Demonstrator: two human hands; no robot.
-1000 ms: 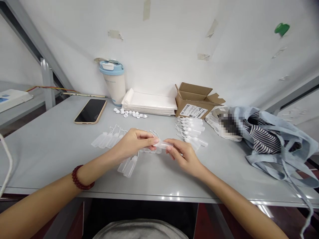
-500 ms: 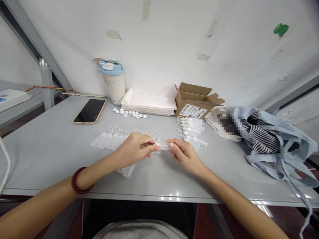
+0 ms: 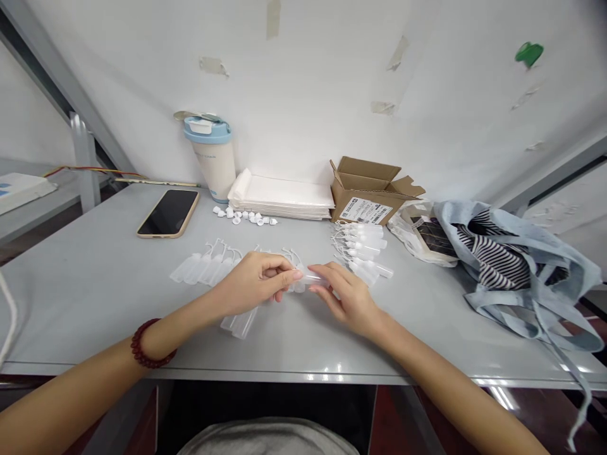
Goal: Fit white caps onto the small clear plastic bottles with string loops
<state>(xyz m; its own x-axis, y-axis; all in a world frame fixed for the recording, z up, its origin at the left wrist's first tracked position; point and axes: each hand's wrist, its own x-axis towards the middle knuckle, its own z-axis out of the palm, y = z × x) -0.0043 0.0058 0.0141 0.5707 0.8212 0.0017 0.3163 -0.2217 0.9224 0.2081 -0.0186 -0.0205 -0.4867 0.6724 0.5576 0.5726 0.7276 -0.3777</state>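
Note:
My left hand pinches one end of a small translucent plastic bottle, held sideways just above the table. Around its other end are the thumb and fingers of my right hand, thumb below and forefinger above. My left fingers hide the bottle's near end. Left of the hands lies a row of similar bottles with white looped strings. More bottles without visible strings lie below my left wrist. Several stringed bottles form a column beyond my right hand. White caps are scattered behind.
A phone lies at the left, near a lidded cup. Along the wall are a stack of white envelopes and an open cardboard box. A blue cloth bag covers the right side of the grey table.
My right thumb and forefinger have shifted along the bottle toward my left hand and spread wider around it. My left hand keeps its pinch. The view has shifted slightly.

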